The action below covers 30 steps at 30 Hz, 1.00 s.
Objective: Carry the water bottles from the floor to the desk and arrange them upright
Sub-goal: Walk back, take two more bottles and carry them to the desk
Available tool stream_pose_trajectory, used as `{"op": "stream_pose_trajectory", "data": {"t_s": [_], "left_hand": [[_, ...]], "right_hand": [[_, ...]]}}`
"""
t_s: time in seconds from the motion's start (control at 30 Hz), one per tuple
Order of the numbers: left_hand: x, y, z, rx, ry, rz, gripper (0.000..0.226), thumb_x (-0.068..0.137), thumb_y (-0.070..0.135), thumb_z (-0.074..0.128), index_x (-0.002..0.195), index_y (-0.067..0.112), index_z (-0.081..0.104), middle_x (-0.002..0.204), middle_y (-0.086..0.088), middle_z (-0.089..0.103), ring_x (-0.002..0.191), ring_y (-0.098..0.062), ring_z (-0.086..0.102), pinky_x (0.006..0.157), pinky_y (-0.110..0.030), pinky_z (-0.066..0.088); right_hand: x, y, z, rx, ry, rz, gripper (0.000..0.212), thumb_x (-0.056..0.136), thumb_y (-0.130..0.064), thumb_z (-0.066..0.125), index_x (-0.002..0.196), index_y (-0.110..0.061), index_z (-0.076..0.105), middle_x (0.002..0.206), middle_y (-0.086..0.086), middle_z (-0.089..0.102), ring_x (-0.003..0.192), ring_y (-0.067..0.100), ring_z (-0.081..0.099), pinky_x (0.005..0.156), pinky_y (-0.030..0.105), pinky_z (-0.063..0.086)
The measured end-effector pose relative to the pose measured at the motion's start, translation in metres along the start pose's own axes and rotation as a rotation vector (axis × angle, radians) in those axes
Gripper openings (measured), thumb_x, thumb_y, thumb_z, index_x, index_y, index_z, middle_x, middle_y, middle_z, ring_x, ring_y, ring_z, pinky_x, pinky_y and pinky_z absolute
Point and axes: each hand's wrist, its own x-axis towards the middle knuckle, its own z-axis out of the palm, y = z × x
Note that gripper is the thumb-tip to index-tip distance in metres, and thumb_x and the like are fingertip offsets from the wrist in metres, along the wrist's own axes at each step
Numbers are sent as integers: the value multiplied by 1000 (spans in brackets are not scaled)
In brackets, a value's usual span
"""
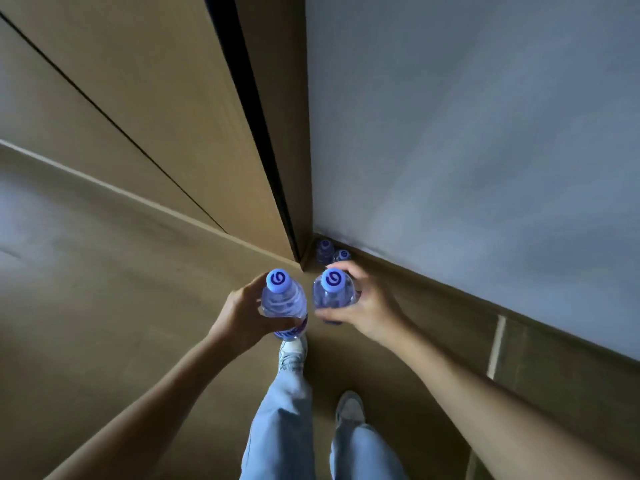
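left bottle [284,299]: held upright in the air in front of the person, above the floor [104,289]. long axis runs close to the viewing line, cap towards the camera, base towards the floor. slight tilt, base end showing nearer the person's shoe.
right bottle [333,293]: held upright in the air, just beside the left bottle, the two not touching. cap towards the camera, base down, body mostly hidden below the cap and shoulder.
floor bottles [330,251]: two more, standing upright on the floor in the corner where the grey wall [467,133] meets the wooden panel [166,98]. caps up. they stand close together, beyond the right hand.
caps: light blue, each bearing a dark blue swirl mark. no lettering can be read on the caps.
labels: a purple band shows low on the left bottle, partly hidden by the fingers. its writing is too small and blurred to read.
left hand [242,315]: fingers and thumb curled round the body of the left bottle, gripping it from the left side below the shoulder.
right hand [363,301]: fingers curled over the far side of the right bottle, thumb across the near side, gripping it at the shoulder.
hands, relation: near each other, each clamped on its own bottle, apart from one another.
person: blue jeans [284,427], light shoes [293,353], standing on the floor facing the corner.
tabletop: not in view.
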Motion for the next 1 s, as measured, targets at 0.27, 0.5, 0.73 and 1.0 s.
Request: {"op": "stream_pose_trajectory", "data": {"t_s": [0.27, 0.5, 0.73, 1.0], "left_hand": [[-102, 90, -109, -238, 208, -52, 82, 44, 39, 88, 114, 17, 53, 107, -6, 69, 100, -31, 66, 89, -49, 54], [-172, 102, -238, -538, 410, -29, 64, 62, 4, 85, 119, 5, 56, 112, -13, 71, 101, -27, 69, 83, -32, 55], [-207, 61, -389, -421, 621, -18, 59, 57, 18, 90, 110, 20, 65, 101, -5, 74, 90, -20, 72, 79, -30, 57], [-239, 14, -565, -279, 871, -73, 56, 51, 35, 89, 102, 38, 66, 93, 12, 74, 84, -7, 71, 75, -27, 57]], "right_hand": [[-45, -176, 4, 128, -129, -14, 54, 63, -13, 90, 111, -15, 65, 103, 3, 74, 99, 21, 69, 95, 45, 53], [-38, -308, 73, 157, -281, -63, 58, 65, -12, 89, 115, -15, 58, 105, 1, 73, 97, 18, 70, 85, 28, 56], [22, -422, 204, 81, -473, -167, 51, 65, -16, 90, 109, -20, 65, 101, 1, 75, 92, 18, 73, 81, 31, 58], [88, -553, 368, 64, -638, -255, 48, 70, -11, 86, 113, -19, 66, 100, 0, 76, 90, 14, 73, 76, 24, 55]]}}
